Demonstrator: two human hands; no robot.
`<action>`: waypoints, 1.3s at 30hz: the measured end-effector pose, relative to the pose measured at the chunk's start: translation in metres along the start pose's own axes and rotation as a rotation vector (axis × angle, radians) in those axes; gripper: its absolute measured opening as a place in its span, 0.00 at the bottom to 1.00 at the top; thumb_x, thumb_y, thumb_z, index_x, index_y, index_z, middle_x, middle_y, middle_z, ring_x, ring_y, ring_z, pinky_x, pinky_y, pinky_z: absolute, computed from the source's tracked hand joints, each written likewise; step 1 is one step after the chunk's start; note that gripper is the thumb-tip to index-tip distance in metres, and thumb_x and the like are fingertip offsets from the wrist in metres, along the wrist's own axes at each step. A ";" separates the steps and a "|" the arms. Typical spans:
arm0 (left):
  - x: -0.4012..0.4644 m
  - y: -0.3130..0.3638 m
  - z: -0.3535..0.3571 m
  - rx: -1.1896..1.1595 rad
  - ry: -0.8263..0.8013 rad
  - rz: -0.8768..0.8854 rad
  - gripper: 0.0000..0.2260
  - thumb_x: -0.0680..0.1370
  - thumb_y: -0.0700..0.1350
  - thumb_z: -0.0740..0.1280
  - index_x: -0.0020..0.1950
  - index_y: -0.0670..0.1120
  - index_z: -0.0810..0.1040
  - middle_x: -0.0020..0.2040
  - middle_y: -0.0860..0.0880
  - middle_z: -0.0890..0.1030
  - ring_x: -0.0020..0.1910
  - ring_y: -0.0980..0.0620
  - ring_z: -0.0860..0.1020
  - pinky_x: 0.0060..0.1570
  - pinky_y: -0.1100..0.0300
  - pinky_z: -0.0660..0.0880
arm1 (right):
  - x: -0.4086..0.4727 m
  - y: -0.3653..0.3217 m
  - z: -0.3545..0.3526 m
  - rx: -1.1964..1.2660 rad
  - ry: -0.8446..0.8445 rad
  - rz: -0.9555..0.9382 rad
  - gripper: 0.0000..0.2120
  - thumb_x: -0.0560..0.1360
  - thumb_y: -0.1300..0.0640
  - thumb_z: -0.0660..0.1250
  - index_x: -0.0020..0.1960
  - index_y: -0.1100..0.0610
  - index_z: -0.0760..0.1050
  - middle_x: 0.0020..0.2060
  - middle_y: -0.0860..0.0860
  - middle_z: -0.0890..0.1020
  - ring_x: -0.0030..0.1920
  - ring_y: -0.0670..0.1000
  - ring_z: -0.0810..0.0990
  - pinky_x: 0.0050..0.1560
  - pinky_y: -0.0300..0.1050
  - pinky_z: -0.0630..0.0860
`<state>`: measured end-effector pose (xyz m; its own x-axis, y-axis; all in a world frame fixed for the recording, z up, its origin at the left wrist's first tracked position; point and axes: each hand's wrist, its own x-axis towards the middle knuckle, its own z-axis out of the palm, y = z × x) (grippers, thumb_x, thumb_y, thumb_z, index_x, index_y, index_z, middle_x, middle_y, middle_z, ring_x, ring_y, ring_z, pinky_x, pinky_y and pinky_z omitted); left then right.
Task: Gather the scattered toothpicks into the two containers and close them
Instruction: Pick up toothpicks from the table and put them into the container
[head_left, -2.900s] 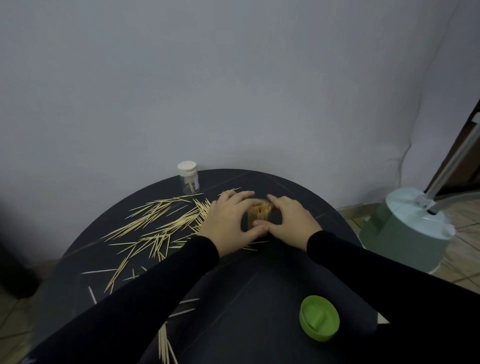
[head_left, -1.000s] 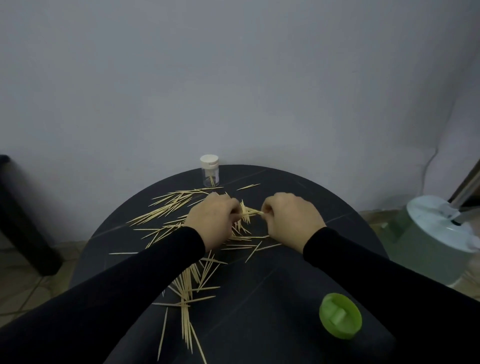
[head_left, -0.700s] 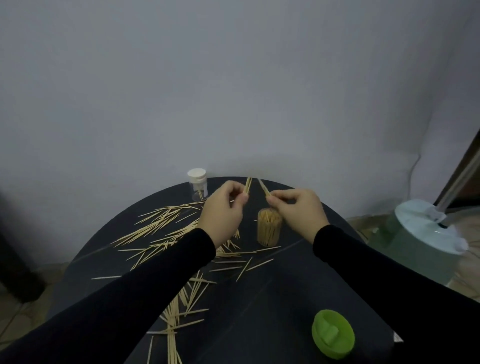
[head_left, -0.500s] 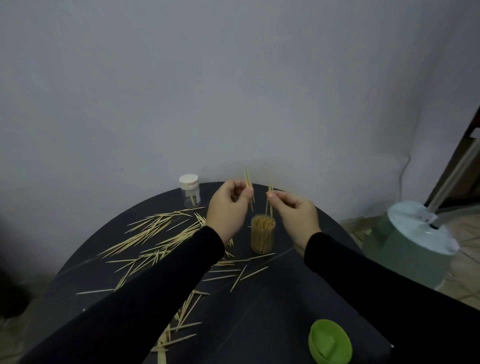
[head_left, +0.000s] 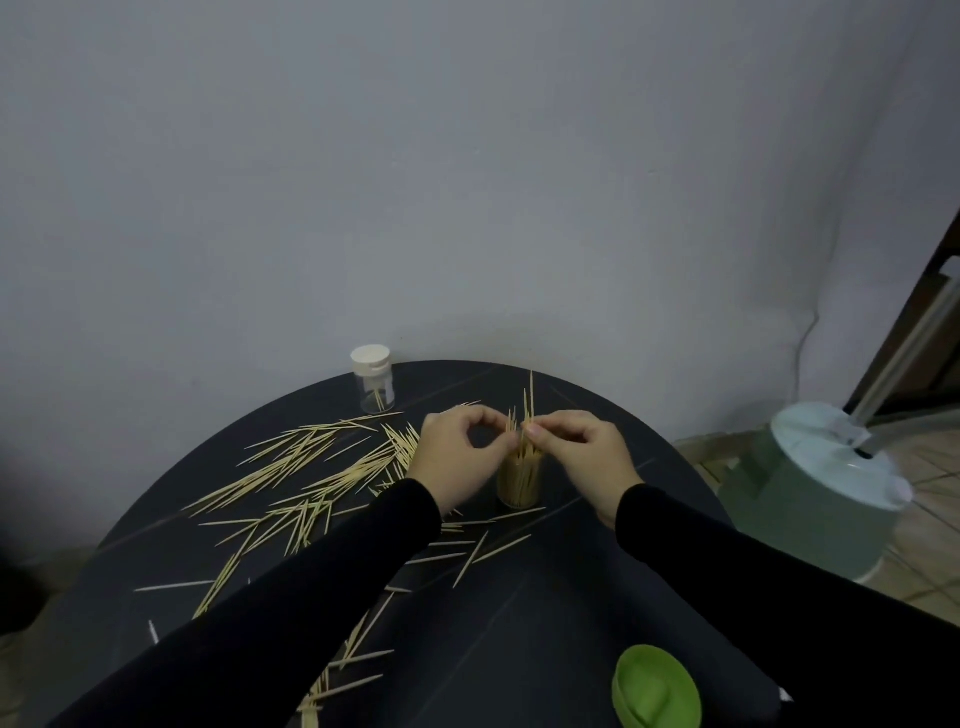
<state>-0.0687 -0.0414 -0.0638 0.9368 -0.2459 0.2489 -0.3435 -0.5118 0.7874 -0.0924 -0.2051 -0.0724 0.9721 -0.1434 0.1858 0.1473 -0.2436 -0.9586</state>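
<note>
Nearest you, a green lid (head_left: 654, 688) lies upturned on the dark round worktop (head_left: 519, 623). Loose toothpicks (head_left: 311, 467) lie scattered across its left half. At centre, your left hand (head_left: 457, 457) and right hand (head_left: 582, 452) each hold a pinching grip on upright toothpicks above the open, nearly full container (head_left: 519, 480). At the far edge stands a white-capped clear container (head_left: 373, 379).

No text, label, brand, number or sign is showing legibly anywhere in the view.
</note>
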 end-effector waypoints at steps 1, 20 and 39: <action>0.000 0.001 -0.001 0.006 0.010 0.036 0.09 0.75 0.52 0.69 0.55 0.59 0.76 0.55 0.59 0.77 0.64 0.52 0.69 0.63 0.51 0.69 | 0.001 0.002 -0.001 -0.028 -0.003 -0.005 0.04 0.74 0.56 0.71 0.46 0.47 0.81 0.53 0.50 0.77 0.55 0.49 0.77 0.52 0.40 0.76; -0.010 0.002 -0.011 0.558 -0.114 0.482 0.23 0.78 0.54 0.63 0.73 0.55 0.66 0.69 0.56 0.71 0.72 0.54 0.61 0.69 0.52 0.59 | -0.003 0.005 -0.022 -0.403 -0.238 -0.140 0.26 0.73 0.55 0.71 0.70 0.47 0.69 0.56 0.42 0.78 0.58 0.43 0.75 0.63 0.48 0.73; -0.008 -0.001 -0.005 0.261 -0.169 0.161 0.34 0.71 0.66 0.64 0.74 0.59 0.59 0.71 0.51 0.66 0.72 0.51 0.59 0.69 0.45 0.64 | -0.004 0.006 -0.021 -0.552 -0.208 -0.146 0.26 0.72 0.48 0.71 0.68 0.44 0.70 0.55 0.43 0.76 0.57 0.42 0.73 0.63 0.50 0.73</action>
<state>-0.0759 -0.0347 -0.0634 0.8527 -0.4620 0.2441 -0.5116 -0.6433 0.5696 -0.0990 -0.2260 -0.0748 0.9724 0.1064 0.2077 0.2199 -0.7158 -0.6628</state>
